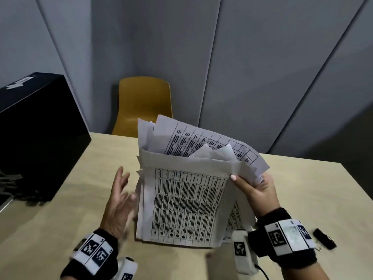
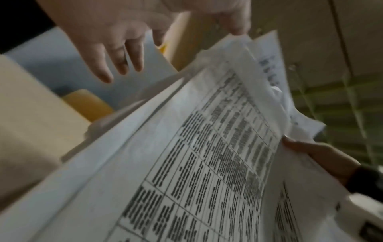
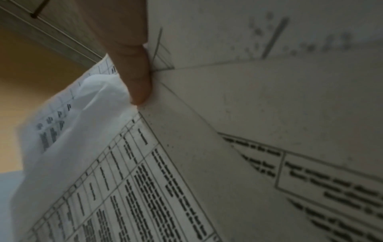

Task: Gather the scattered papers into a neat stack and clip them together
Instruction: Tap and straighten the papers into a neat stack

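Observation:
A loose bundle of printed papers (image 1: 185,203) stands on its lower edge on the beige table (image 1: 60,219), its sheets uneven and fanned at the top. My right hand (image 1: 256,188) grips the bundle's upper right edge, thumb on the front sheet and fingers behind. The right wrist view shows that thumb (image 3: 134,68) pressed on the papers (image 3: 248,114). My left hand (image 1: 119,199) hovers beside the bundle's left edge, fingers straight and spread, holding nothing. In the left wrist view the left hand's fingers (image 2: 116,57) hang above the papers (image 2: 207,155). A black binder clip (image 1: 325,238) lies on the table right of my right wrist.
A large black box (image 1: 36,138) fills the table's left side, with dark items (image 1: 12,184) at its foot. A yellow chair (image 1: 143,104) stands behind the table against grey wall panels.

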The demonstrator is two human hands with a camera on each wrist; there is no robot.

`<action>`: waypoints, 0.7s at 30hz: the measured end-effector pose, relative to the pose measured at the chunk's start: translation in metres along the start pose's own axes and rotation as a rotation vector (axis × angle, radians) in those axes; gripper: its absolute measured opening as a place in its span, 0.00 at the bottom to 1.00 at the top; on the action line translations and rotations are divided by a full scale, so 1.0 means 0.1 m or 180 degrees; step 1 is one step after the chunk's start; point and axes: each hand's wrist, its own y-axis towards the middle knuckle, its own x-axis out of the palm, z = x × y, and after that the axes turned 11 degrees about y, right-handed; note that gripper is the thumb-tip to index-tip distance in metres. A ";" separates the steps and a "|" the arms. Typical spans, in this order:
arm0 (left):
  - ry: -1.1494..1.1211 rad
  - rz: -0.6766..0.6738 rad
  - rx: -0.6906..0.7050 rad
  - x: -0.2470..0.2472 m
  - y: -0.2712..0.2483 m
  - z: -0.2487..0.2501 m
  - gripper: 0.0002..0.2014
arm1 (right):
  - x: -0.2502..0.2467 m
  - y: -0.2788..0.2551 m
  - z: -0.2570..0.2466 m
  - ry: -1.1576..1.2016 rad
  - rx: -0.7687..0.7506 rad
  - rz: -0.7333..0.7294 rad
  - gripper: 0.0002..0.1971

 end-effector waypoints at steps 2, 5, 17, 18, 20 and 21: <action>0.0613 -0.0147 0.0229 -0.03 0.10 0.08 0.61 | 0.00 -0.01 -0.01 0.0021 0.0076 -0.0072 0.19; 0.0717 -0.0265 0.0155 -0.06 0.36 0.11 0.67 | 0.01 -0.04 -0.05 0.0051 0.0207 -0.0234 0.15; -0.0098 0.0288 0.0745 0.27 0.34 0.41 0.15 | 0.14 -0.07 -0.15 -0.0428 -0.0442 -0.0190 0.24; -0.0093 0.0275 0.0762 0.25 0.31 0.47 0.16 | 0.13 -0.08 -0.19 -0.0398 -0.0482 -0.0255 0.23; -0.0130 0.0127 0.0756 0.20 0.26 0.49 0.13 | 0.10 -0.13 -0.25 -0.0447 -0.0340 -0.0367 0.31; -0.0257 -0.0081 0.0782 0.17 0.25 0.49 0.11 | 0.07 -0.15 -0.24 -0.0578 -0.0242 -0.0385 0.36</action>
